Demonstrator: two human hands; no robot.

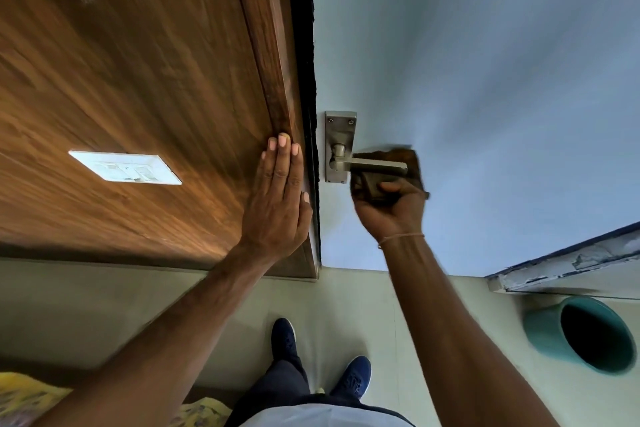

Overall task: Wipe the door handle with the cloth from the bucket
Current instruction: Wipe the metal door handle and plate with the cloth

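Brown cloth sits bunched in the right hand, fingers closed around it, pressed against the door handle; left hand rests flat, fingers extended, on the wooden panel.

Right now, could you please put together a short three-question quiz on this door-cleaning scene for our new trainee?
1. True or false: the left hand lies flat on the wooden panel.
2. Which hand grips the cloth at the door handle?
A. left
B. right
C. both
3. Fill in: the green bucket stands on the floor to the person's ____.

Key:
1. True; its fingers are stretched out on the wood, next to the door's edge.
2. B; the right hand is closed on the cloth under and behind the lever.
3. Right.
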